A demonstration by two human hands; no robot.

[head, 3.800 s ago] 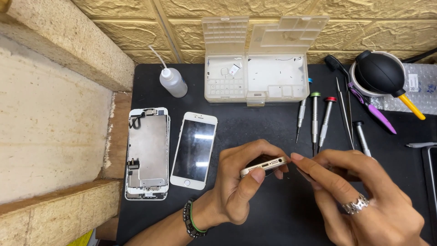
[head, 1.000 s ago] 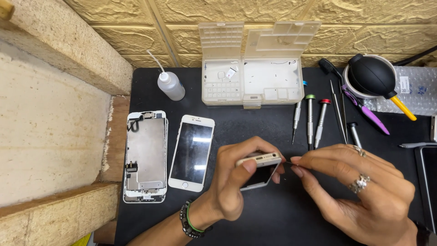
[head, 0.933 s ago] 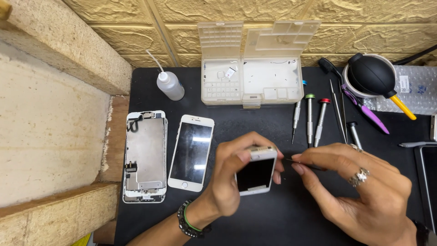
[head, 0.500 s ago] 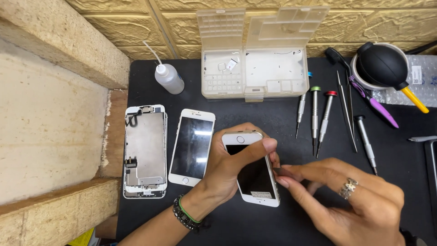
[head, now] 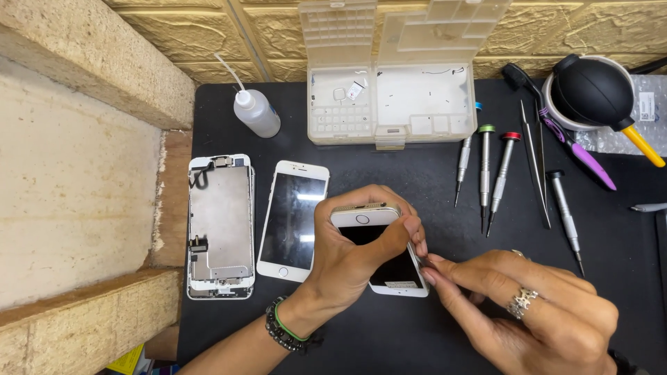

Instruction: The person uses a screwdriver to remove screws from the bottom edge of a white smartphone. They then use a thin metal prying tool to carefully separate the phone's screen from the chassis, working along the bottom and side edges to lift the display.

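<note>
Three phone pieces on the black mat (head: 417, 347). Far left: opened phone frame (head: 221, 228) near the mat's left edge, white screen panel (head: 293, 221) just beside it. Mid: left hand (head: 351, 260) closed around a white-and-gold phone (head: 389, 267), screen up. Right hand (head: 535, 316) pinches fingertips at its right edge; whether it has hold of anything I cannot tell. One dropper bottle (head: 256, 112), one parts box (head: 396, 83), four screwdrivers (head: 484, 167) far right. Bare mat near edge.
</note>
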